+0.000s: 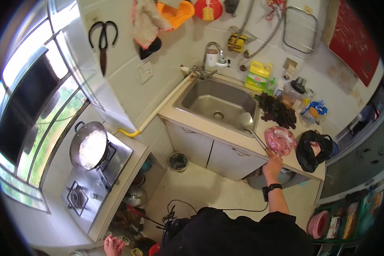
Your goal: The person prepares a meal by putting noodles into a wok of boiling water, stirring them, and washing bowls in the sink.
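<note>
My right hand (274, 165) is closed round the handle end of a long-handled metal ladle (245, 120). Its rounded head lies at the right rim of the steel sink (219, 102), and the handle slants across the counter toward me. Just beyond that hand sits a bag of pink-red meat (280, 141), with a black plastic bag (314, 149) to its right. Low at the left, my left hand (114, 246) holds nothing, its fingers loosely bent and apart. A wok (75, 149) with white, steamy contents stands on the far burner of the gas stove (99, 187).
Dark leafy greens (277, 112) lie right of the sink, before a yellow jug (257, 77) and several jars. A waste bin (178, 162) stands on the floor below. A black cable (239, 209) runs near my body. Racks with a pink basin (318, 224) stand at right.
</note>
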A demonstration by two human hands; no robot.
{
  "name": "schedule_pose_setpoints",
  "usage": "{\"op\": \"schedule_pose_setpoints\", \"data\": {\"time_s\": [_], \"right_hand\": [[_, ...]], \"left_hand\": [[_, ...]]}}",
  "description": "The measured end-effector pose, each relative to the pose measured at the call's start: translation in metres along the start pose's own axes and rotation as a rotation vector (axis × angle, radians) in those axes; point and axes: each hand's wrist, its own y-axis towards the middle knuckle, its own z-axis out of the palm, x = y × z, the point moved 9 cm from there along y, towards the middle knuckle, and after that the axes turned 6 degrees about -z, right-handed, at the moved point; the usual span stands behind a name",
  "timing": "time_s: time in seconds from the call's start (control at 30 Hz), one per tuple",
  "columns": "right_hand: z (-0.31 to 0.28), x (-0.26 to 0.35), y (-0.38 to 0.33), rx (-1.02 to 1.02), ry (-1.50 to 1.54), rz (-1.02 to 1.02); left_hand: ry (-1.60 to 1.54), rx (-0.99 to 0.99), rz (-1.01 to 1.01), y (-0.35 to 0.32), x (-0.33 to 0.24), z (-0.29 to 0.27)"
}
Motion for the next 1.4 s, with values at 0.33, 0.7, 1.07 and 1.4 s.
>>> {"op": "schedule_pose_setpoints", "data": {"time_s": [0.33,0.7,1.07,1.4], "right_hand": [[0.077,-0.03,0.019,0.329,0.012,-0.114],[-0.052,0.185,-0.053,0.314,0.857,-0.86],[-0.179,0.6,-0.113,0.341,1.246,-1.276],[-0.124,0.737,-0.157,0.468,0.829,-1.331]], "left_hand": [[-0.01,-0.109,0.015,0.005,0.015,-0.007],[-0.167,-0.308,-0.057,-0.049,0.087,-0.033],[-0.319,-0.557,0.051,-0.142,0.15,-0.058],[-0.624,-0.969,-0.046,-0.306,0.273,-0.054]]}}
